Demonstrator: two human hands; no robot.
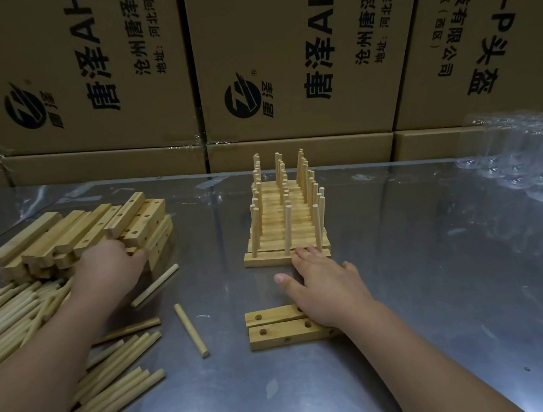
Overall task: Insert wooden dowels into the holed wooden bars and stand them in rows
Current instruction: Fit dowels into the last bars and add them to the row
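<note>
Right hand (326,288), grip open, touches the nearest finished bar (267,260).

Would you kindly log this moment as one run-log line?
left hand: reaching bar stack | right hand: open, touching front row | two bars: empty

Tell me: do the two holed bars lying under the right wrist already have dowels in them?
No. Both holed bars lie flat with empty holes showing.

Shiny metal table (412,291); printed cardboard boxes (277,49) stacked close behind it
</note>
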